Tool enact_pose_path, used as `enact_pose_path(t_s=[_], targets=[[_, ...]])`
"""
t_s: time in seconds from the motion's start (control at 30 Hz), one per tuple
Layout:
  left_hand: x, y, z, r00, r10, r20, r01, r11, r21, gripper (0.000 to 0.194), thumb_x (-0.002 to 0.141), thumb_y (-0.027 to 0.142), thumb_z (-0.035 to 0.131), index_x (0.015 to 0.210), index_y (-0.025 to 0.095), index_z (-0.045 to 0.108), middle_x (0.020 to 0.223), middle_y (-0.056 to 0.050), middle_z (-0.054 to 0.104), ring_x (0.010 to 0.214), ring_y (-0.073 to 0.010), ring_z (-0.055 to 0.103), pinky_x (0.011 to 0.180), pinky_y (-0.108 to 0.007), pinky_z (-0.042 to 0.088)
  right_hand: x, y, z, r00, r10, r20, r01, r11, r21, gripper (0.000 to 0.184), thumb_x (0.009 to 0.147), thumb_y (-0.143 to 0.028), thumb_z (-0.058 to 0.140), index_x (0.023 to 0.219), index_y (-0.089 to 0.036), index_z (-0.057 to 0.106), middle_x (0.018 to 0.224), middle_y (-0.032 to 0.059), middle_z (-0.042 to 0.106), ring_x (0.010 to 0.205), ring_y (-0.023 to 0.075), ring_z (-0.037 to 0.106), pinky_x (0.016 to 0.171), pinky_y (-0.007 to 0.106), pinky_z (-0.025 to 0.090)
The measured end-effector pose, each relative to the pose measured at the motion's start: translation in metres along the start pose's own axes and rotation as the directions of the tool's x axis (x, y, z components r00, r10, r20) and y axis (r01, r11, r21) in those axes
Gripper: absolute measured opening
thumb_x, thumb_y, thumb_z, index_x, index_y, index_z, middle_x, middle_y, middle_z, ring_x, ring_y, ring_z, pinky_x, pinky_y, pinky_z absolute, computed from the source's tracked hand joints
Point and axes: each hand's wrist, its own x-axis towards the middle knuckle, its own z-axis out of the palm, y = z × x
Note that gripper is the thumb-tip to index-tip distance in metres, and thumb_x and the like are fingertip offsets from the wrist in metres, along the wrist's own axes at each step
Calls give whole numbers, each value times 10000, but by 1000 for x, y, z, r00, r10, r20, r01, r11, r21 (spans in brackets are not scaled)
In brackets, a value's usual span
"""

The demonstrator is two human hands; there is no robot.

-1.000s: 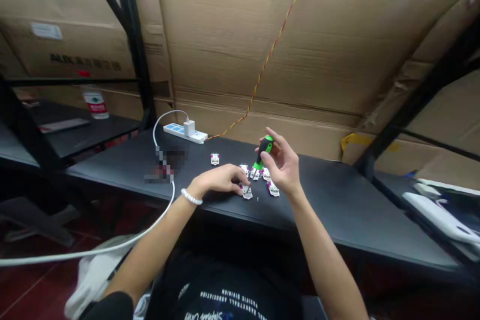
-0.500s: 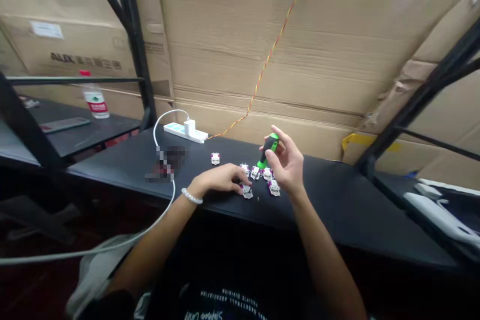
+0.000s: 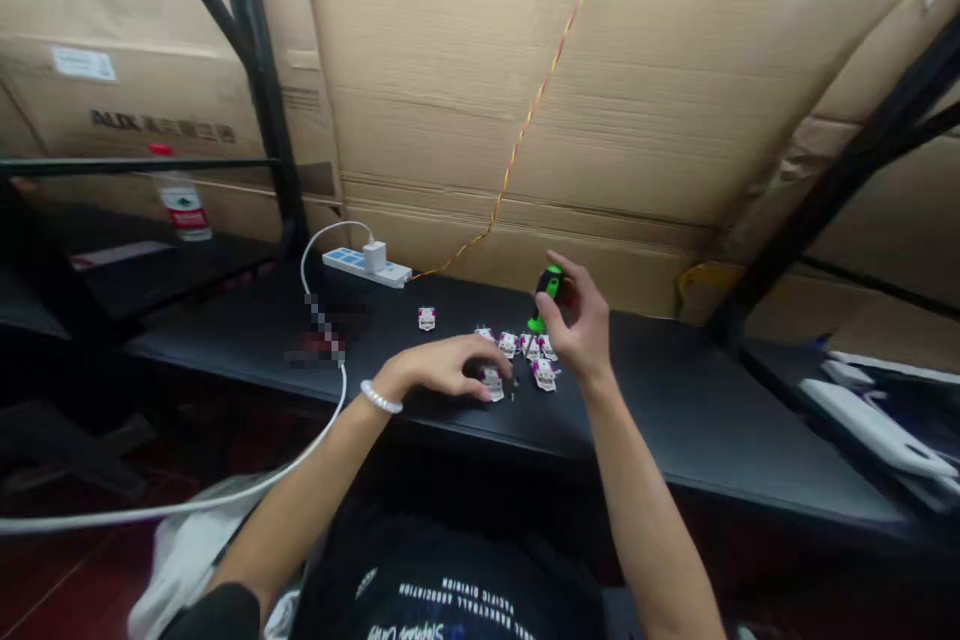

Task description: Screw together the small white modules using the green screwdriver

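A person in a dark shirt (image 3: 457, 595) with white lettering, bottom centre of the frame, leans over a black table (image 3: 675, 420). Just below the middle, the left hand (image 3: 454, 367), a white bracelet (image 3: 381, 397) at its wrist, arches narrowly about a small white-and-purple part (image 3: 493, 383); whether it grips the piece cannot be told. Right of centre, the right hand (image 3: 581, 320) holds a green-and-black screwdriver (image 3: 550, 284), tilted, shaft down over a cluster of similar parts (image 3: 508, 345). A lone part (image 3: 426, 318) lies apart, left of the cluster. Beyond, left of centre, sits a white power strip (image 3: 343, 261) bearing a plug (image 3: 374, 256). A red-capped bottle (image 3: 186, 208) stands at left, before tall cardboard (image 3: 420, 80) across the upper frame.
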Motion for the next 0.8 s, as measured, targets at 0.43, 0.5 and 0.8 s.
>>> enact_pose_path(t_s=[0.43, 0.5, 0.8], targets=[[8, 1, 11, 997, 30, 71, -35, 998, 61, 416, 925, 239, 847, 1336, 236, 781, 1367, -89, 769, 1360, -276, 632, 1146, -363, 476, 2, 1, -4, 996, -6, -92, 10, 999, 44, 484, 971, -342, 690, 1449, -289, 637, 1077, 64, 690, 885, 227, 702, 836, 427, 644], [6, 4, 8, 998, 35, 54, -38, 998, 56, 439, 910, 241, 864, 1340, 248, 776, 1415, -86, 740, 1369, -273, 620, 1185, -379, 448, 3, 2, -6, 992, -2, -123, 9, 998, 56, 478, 976, -351, 686, 1450, -308, 636, 1075, 58, 686, 901, 230, 711, 836, 425, 648], [5, 17, 11, 999, -13, 35, 7, 987, 163, 384, 868, 204, 895, 1240, 230, 804, 1261, -87, 740, 1209, -268, 679, 1102, -355, 490, -1, 11, -24, 977, 1, -214, 15, 997, 76, 474, 962, -336, 711, 1431, -302, 654, 1111, 54, 686, 918, 216, 720, 853, 404, 650]])
